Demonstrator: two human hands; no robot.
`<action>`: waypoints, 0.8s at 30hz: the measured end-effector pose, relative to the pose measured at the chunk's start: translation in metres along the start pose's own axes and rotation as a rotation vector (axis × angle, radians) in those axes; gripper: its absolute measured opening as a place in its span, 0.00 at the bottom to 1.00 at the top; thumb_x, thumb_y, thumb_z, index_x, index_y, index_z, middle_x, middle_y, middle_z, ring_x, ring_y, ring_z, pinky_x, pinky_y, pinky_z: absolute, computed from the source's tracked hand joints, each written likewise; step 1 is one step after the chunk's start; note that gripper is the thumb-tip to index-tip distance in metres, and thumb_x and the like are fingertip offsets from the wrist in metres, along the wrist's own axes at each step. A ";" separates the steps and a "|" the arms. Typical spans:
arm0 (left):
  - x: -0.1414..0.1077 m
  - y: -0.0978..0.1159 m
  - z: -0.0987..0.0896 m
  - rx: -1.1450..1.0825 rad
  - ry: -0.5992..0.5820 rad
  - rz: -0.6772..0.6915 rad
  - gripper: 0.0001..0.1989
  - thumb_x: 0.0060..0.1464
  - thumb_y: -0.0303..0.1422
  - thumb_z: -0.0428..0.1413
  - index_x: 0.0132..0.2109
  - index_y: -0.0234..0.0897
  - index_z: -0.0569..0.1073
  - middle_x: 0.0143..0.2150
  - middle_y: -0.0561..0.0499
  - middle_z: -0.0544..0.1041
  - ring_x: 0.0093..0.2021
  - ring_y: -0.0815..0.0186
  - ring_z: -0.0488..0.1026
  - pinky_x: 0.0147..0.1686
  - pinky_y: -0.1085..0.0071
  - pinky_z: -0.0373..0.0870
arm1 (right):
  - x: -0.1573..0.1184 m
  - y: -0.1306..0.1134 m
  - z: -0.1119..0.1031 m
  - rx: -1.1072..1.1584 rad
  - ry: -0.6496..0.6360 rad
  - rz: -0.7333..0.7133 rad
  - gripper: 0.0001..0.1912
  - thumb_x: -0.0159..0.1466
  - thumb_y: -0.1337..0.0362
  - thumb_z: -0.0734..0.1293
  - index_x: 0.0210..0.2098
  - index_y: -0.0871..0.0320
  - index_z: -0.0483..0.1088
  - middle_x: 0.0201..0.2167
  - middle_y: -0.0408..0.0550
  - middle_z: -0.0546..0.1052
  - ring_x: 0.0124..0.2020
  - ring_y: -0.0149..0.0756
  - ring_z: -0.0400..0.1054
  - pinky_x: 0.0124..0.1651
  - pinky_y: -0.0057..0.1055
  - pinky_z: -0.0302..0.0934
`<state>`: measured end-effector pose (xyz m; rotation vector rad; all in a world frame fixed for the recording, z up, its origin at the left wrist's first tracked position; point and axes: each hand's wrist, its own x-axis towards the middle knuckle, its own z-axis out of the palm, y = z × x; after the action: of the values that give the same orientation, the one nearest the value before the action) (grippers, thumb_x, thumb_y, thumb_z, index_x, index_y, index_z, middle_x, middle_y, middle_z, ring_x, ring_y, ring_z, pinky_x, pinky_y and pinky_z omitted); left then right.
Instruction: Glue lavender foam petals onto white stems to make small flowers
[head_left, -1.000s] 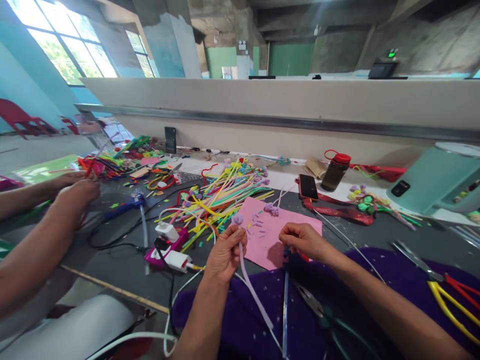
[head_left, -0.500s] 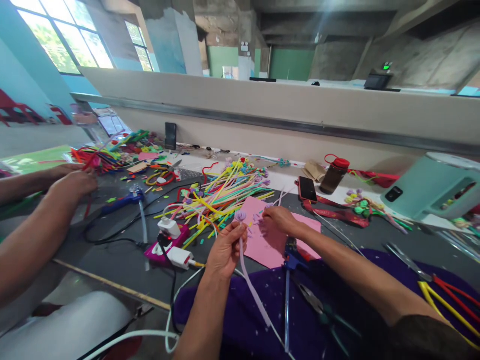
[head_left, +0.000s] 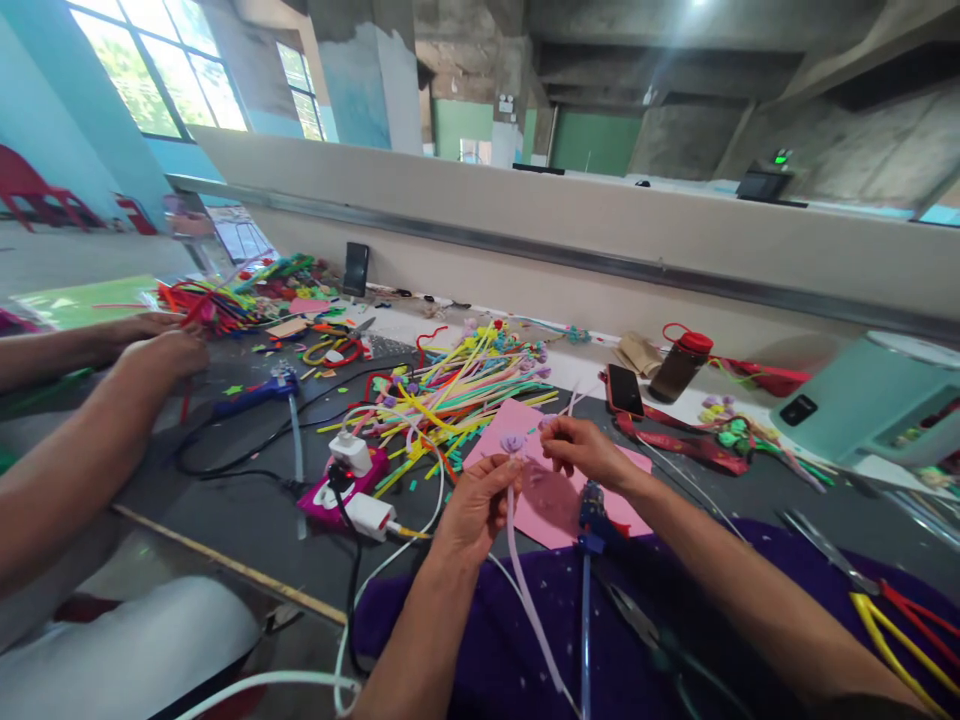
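Observation:
My left hand (head_left: 474,508) pinches a lilac pipe-cleaner flower (head_left: 513,443) just under its head. Its long pale stem (head_left: 529,600) hangs down over a dark purple cloth (head_left: 409,610). Just right of the flower, my right hand (head_left: 585,450) has its fingers curled together. A small purple piece (head_left: 547,422) shows by those fingertips; whether they grip it is unclear. Both hands are above a pink sheet (head_left: 551,522). A blue glue gun (head_left: 592,515) with a clear glue stick (head_left: 585,630) lies below my right hand.
A heap of coloured pipe cleaners (head_left: 465,385) lies beyond my hands. Left are a power strip (head_left: 319,500), cables and another glue gun (head_left: 251,396). Pliers (head_left: 634,612), scissors (head_left: 877,585), a phone (head_left: 624,392), a bottle (head_left: 679,370) and a kettle (head_left: 862,390) lie around. A co-worker's hands (head_left: 165,350) work at left.
The view has shifted slightly, so the scene sits further right. My right hand's fingers have drawn in and curled more near the flower. My left hand keeps its hold on the flower.

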<state>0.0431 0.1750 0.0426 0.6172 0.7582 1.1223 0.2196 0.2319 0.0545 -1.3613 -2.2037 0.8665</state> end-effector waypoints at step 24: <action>0.001 -0.015 0.012 0.053 -0.033 -0.112 0.11 0.41 0.33 0.62 0.27 0.33 0.66 0.17 0.59 0.68 0.10 0.82 0.54 0.07 0.85 0.43 | -0.051 -0.008 0.002 0.916 0.160 0.052 0.07 0.51 0.65 0.69 0.28 0.61 0.69 0.19 0.40 0.71 0.21 0.28 0.66 0.20 0.21 0.57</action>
<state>0.0616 0.1706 0.0381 0.6287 0.7860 0.9900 0.2357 0.1828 0.0583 -0.9629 -1.3366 1.4682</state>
